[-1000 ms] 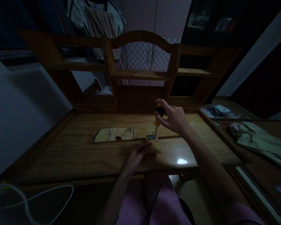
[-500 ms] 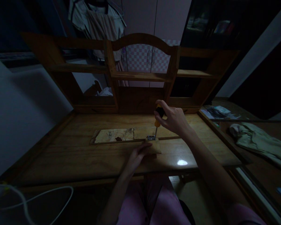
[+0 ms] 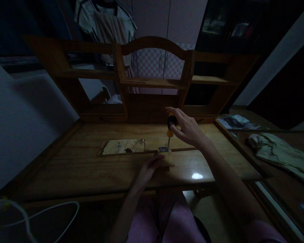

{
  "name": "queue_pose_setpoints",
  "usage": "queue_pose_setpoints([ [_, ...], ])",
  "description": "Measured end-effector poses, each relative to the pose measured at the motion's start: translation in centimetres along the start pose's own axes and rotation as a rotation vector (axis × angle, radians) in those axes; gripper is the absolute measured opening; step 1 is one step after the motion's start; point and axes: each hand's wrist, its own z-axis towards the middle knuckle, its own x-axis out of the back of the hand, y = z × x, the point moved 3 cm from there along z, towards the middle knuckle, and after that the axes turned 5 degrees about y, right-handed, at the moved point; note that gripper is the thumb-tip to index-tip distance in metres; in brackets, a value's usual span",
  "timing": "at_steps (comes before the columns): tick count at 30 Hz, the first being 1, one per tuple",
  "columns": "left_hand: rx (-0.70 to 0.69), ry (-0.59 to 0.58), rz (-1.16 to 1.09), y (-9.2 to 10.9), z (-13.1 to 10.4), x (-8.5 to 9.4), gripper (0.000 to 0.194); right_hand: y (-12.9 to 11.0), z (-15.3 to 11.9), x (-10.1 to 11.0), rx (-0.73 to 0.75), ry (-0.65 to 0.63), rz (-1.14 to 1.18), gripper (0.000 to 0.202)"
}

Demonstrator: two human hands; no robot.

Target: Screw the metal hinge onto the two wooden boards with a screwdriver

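My right hand grips a screwdriver with a yellow and black handle, held upright with its shaft pointing down. The tip meets a small shiny metal fitting at the far edge of a pale wooden block. What the tip rests in is too small to make out. My left hand holds the block from its left side, fingers pressed on it and the thumb partly hidden. Under the block is the wooden desk top.
Behind the desk top rises a wooden shelf unit. A worn, peeled strip is set into the desk left of the block. A white cable loops at the lower left. Pale cloth lies to the right.
The fingers of my right hand have shifted around the screwdriver handle, with the index finger lifted and straighter. My left hand and the block stay nearly in place.
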Motion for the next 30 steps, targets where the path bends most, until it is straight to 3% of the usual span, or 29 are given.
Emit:
queue_pose_setpoints([
  [5,0.003,-0.006,0.030,0.49,-0.06,-0.06,0.032,0.16,-0.04,-0.33,0.015,0.017,0.080,0.051],
  [18,0.001,0.001,0.012,0.66,-0.11,-0.11,0.030,-0.16,-0.17,-0.18,0.008,0.094,-0.110,0.045],
  [23,-0.025,-0.017,0.008,0.29,-0.05,-0.03,0.031,-0.18,-0.32,-0.12,0.056,0.078,0.003,0.052],
  [30,-0.008,-0.011,-0.004,0.36,-0.01,-0.18,0.030,0.14,-0.44,-0.91,0.090,0.178,0.055,0.048],
])
